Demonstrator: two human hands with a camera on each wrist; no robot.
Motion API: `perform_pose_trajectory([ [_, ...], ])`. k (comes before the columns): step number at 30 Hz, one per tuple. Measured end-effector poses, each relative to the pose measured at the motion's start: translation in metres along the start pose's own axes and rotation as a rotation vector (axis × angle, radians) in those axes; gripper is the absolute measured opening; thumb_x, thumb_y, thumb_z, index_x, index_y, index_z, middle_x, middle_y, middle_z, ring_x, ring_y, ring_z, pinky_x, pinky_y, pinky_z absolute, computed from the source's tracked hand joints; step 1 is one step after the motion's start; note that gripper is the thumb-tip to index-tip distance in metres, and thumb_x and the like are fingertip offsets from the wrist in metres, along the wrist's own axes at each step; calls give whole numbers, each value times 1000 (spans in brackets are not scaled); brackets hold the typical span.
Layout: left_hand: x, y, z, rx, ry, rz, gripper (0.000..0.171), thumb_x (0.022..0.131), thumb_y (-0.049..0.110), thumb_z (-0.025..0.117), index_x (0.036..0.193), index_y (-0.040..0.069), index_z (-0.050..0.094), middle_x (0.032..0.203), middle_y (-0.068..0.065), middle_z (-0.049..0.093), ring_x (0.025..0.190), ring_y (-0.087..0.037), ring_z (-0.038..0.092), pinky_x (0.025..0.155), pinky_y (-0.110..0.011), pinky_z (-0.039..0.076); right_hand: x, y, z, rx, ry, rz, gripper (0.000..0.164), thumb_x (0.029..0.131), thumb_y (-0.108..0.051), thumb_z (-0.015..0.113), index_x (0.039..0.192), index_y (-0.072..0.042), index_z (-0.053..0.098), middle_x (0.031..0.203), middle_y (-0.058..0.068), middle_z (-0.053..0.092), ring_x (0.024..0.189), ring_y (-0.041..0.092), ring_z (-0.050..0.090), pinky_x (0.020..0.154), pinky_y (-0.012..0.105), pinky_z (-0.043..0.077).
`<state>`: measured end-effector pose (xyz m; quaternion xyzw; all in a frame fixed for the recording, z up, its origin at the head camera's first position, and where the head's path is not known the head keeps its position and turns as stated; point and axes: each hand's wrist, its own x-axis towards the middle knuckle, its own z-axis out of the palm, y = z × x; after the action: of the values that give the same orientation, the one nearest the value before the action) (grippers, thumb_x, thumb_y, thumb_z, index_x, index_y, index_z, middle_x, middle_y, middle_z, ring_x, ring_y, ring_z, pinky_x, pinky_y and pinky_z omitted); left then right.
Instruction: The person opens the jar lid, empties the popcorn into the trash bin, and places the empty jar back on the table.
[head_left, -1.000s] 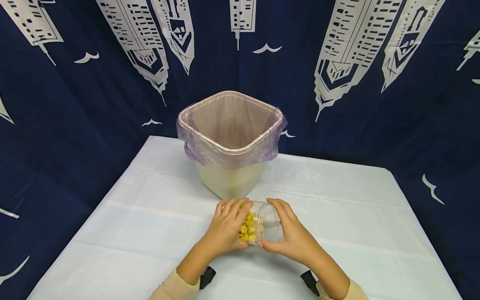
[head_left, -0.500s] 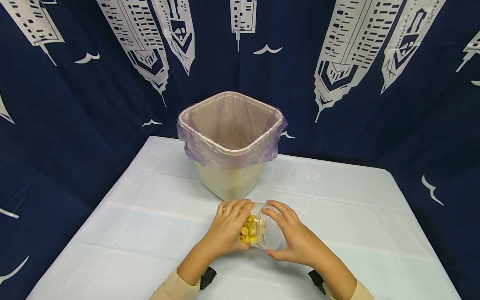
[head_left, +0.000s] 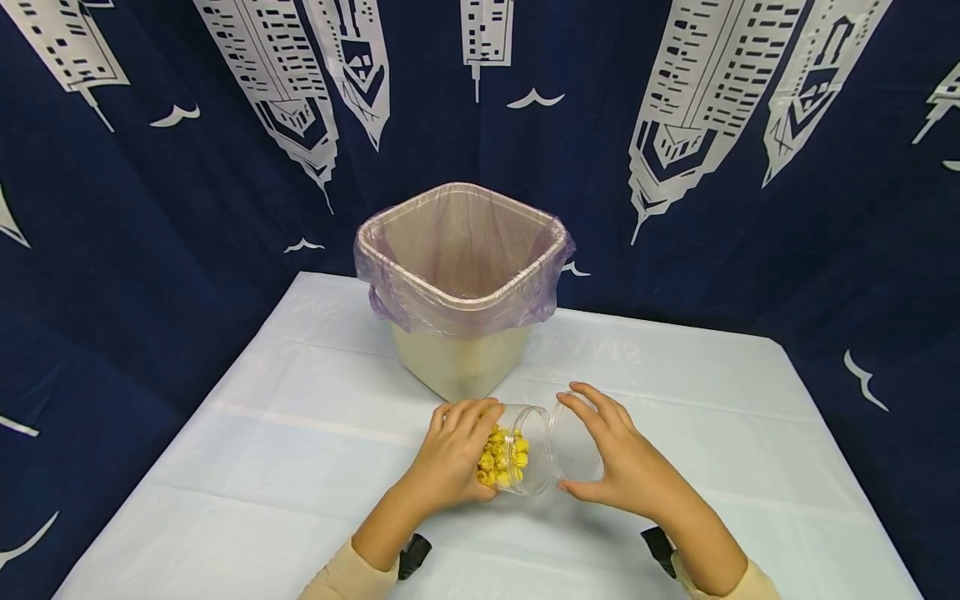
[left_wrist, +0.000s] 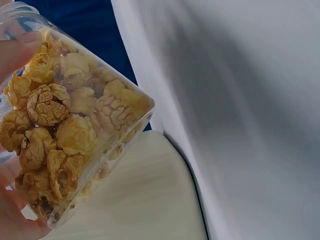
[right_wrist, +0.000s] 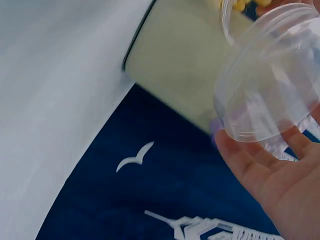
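Note:
My left hand [head_left: 448, 462] grips a clear plastic jar [head_left: 534, 475], tipped on its side with its mouth to the right. Yellow popcorn [head_left: 504, 457] lies inside; the left wrist view shows the popcorn [left_wrist: 75, 132] close up through the jar's square-cornered wall. Just right of the mouth, my right hand [head_left: 626, 462] holds a clear round lid [head_left: 576, 442] by its edge, thumb below and fingers above. A small gap parts lid and jar. In the right wrist view the lid [right_wrist: 270, 90] shows its ridged rim, with fingers curled at its edge.
Behind the hands stands a cream bin [head_left: 457, 358] lined with a thin purple bag [head_left: 480, 321], its top uncovered. A white cloth [head_left: 262, 467] covers the table. Dark blue fabric [head_left: 480, 142] with white building prints hangs behind.
My right hand has turned the lid, then drawn it off the jar to the right. Some popcorn has slid toward the jar's mouth. My left hand stays nearly in place.

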<state>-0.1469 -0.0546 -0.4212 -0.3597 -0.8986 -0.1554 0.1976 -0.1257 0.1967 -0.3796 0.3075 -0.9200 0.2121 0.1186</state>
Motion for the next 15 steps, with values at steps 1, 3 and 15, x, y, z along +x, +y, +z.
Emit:
perform_pose_trajectory([
  [1,0,0,0,-1,-2,-2,101,46,43,82,130,7,37,126,-9,43,115,-25,37,93,-43,27,0,2,-2,-6,-4,21,101,59,-39,80,141,-20,24,142,7,21,121,36,30,80,51,43],
  [3,0,0,0,2,-4,-6,101,46,43,81,130,8,37,126,-9,43,115,-25,37,93,-43,27,0,7,-6,-23,-22,73,101,59,-41,79,141,-21,24,143,8,21,120,37,30,80,53,43],
  [15,-1,0,0,3,1,0,102,47,45,82,130,7,37,126,-9,42,114,-25,37,93,-43,27,-11,36,-10,-89,-197,335,94,62,-41,78,138,-16,29,135,16,28,111,49,35,67,59,43],
])
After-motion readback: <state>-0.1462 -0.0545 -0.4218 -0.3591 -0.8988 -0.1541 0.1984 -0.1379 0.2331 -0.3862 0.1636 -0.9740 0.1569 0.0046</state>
